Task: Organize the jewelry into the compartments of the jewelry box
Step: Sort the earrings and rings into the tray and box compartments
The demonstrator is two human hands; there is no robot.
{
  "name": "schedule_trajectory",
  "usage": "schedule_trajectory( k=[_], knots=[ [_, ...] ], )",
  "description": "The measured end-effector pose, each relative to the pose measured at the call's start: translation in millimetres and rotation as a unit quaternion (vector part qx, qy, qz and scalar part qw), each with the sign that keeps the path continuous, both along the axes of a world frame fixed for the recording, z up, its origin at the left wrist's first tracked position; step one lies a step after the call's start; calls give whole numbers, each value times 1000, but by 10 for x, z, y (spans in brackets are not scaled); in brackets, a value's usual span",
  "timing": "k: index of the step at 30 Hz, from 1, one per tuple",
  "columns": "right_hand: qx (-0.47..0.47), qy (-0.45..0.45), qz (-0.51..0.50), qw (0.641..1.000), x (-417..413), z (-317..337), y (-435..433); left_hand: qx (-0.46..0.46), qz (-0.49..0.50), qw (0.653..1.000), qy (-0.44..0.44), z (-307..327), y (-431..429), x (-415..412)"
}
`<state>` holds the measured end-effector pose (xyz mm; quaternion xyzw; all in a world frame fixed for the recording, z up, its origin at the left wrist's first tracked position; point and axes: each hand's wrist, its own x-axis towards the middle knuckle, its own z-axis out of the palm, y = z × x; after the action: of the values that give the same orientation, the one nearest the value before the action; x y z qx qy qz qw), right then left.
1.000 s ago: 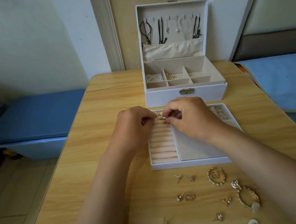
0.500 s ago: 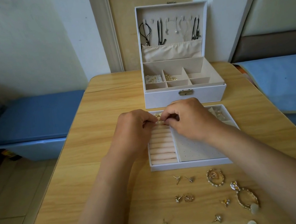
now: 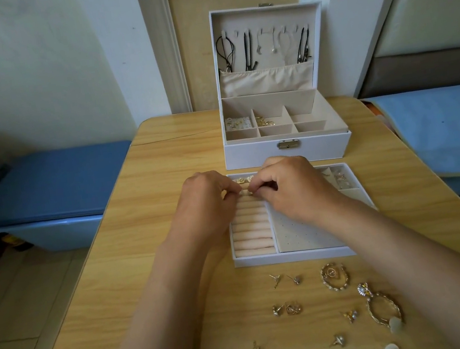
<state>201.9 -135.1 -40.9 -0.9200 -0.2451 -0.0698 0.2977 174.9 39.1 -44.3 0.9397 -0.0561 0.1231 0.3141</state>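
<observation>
A white jewelry box (image 3: 288, 153) stands open at the table's far side, necklaces hanging in its lid. Its removable tray (image 3: 294, 255) lies in front, with pink ring rolls (image 3: 251, 231) on the left and a perforated earring panel (image 3: 300, 235) beside them. My left hand (image 3: 206, 204) and my right hand (image 3: 293, 188) meet over the far end of the ring rolls, fingertips pinching a small gold piece (image 3: 248, 192) at a roll. Gold rings (image 3: 243, 179) sit in the rolls just beyond. Several loose earrings (image 3: 287, 309) and a gold hoop (image 3: 335, 276) lie on the table nearer me.
The wooden table (image 3: 173, 242) has a blue bench (image 3: 45, 187) to its left and a blue-covered surface (image 3: 439, 128) to its right. A larger hoop earring (image 3: 383, 309) lies under my right forearm. The box's lower compartments (image 3: 263, 123) hold small gold items.
Both hands stay at the far end of the ring rolls with small finger movements; the view has shifted slightly. Nothing else moved.
</observation>
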Motion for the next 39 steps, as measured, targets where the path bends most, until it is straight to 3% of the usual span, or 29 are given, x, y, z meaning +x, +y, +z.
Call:
schedule_trajectory(
  k=[7,16,20,31,39],
  knots=[
    [-29,19,-11,999,-10,60,29,-29,9,999,37,47,-7,5],
    [-124,-33,27,991,-18,58,109,-31,12,998,53,80,-38,5],
    [-101,-26,15,994,-41,100,63,-65,9,997,46,82,-9,-34],
    [-188,-60,17,980,-126,114,112,25,-5,999,35,115,-49,-26],
    [-188,-48,23,981,-104,72,81,21,9,999,42,95,-66,-48]
  ],
)
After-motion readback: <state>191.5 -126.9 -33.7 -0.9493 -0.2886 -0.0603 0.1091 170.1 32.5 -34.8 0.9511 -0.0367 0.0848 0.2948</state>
